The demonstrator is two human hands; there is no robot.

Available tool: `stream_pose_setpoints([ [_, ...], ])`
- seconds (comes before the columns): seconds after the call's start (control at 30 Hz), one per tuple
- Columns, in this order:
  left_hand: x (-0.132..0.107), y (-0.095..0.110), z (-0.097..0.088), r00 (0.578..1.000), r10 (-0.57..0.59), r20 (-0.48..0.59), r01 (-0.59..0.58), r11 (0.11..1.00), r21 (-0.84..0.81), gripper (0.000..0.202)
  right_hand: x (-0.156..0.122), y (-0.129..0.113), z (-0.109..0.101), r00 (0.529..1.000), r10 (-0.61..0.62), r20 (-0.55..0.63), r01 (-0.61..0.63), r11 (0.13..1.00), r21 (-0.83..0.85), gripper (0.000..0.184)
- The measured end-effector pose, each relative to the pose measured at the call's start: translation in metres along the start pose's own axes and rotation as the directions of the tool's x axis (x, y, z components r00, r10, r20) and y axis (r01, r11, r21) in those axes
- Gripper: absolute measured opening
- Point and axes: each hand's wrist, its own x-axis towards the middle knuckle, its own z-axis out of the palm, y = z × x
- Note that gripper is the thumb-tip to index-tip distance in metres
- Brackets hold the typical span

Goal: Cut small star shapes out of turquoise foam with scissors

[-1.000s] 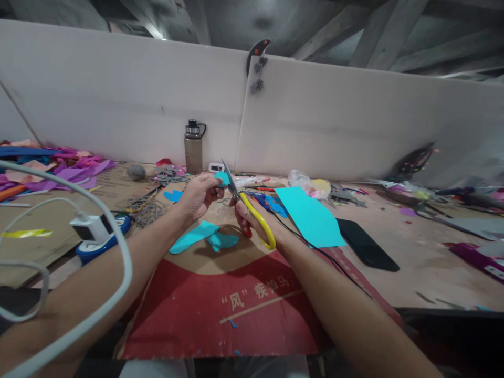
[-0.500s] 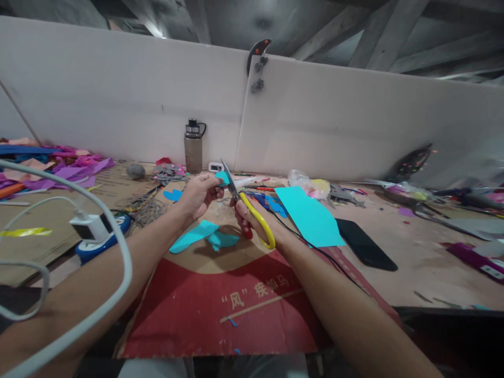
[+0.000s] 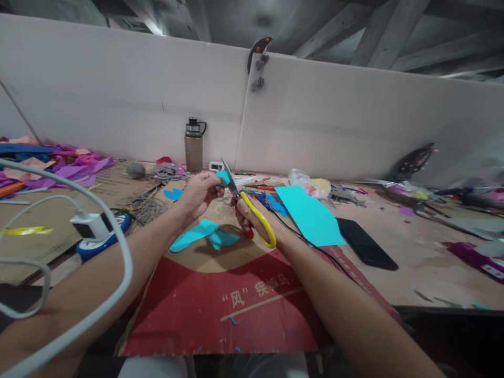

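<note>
Nearest, red-printed cardboard (image 3: 220, 320) extends on the near side of the yellow-handled scissors (image 3: 256, 208). Turquoise offcuts (image 3: 195, 235) lie left of the scissors; right of them, a smartphone (image 3: 367, 244) and a turquoise sheet (image 3: 311, 218). The person's right hand (image 3: 255, 224) has its fingers wrapped around the scissors' handles; the left hand's (image 3: 202, 194) fingers pinch a small turquoise piece (image 3: 223, 178) at the scissors' blades. Beyond the scissors, leftward, stands a water bottle (image 3: 193, 149).
</note>
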Motion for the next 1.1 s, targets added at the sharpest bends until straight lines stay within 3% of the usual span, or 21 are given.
stream_pose_setpoints([
  [0.33, 0.0009, 0.0, -0.0011, 0.999, 0.036, 0.032, -0.035, 0.999, -0.013, 0.025, -0.0003, -0.0028, -0.0033, 0.994, 0.011, 0.108, -0.02, 0.996, 0.085, 0.068],
  [1.1, 0.0012, -0.0011, -0.0027, 0.998, 0.045, 0.039, -0.044, 0.999, -0.027, 0.027, -0.0004, -0.0022, 0.0013, 0.998, 0.046, 0.04, -0.048, 0.997, 0.053, 0.065],
])
